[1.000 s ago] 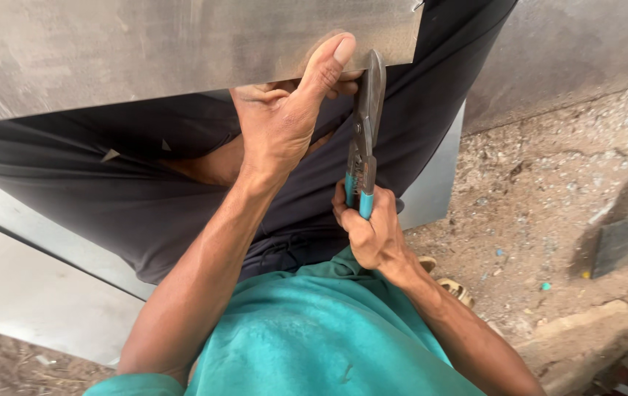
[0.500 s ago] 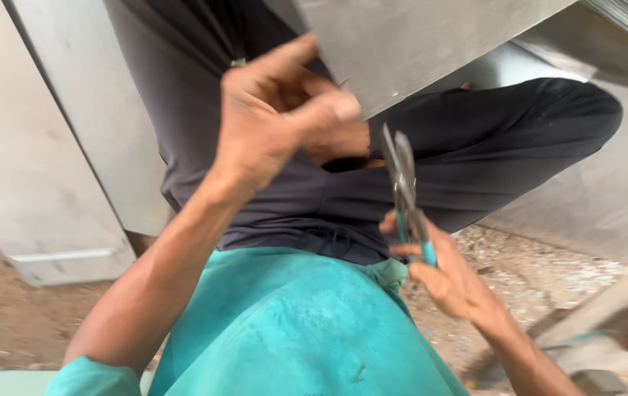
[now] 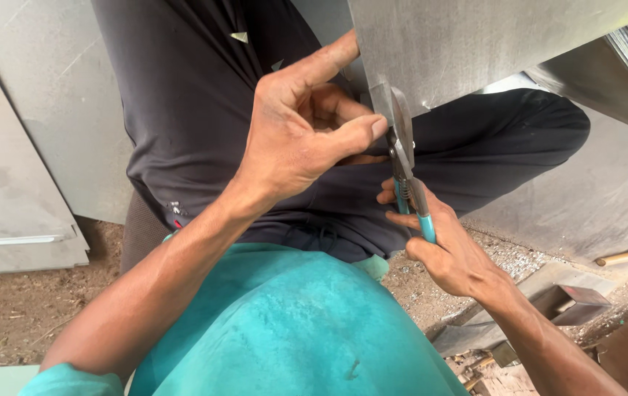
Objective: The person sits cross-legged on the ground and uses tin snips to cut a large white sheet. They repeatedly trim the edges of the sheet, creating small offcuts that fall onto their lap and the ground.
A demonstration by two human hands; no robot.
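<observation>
A: Head view: our right hand (image 3: pixel 449 253) is clenched round the teal-handled snips (image 3: pixel 405 172); blades meet the grey metal sheet (image 3: pixel 468 44) at its lower edge.

B: Our left hand (image 3: pixel 295 136) pinches that edge, thumb beside the blades.

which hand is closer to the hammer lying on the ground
Right. The right hand, gripping the snips' teal handles, is nearer the hammer at the right edge. The left hand is farther off, up at the metal sheet's edge.
</observation>
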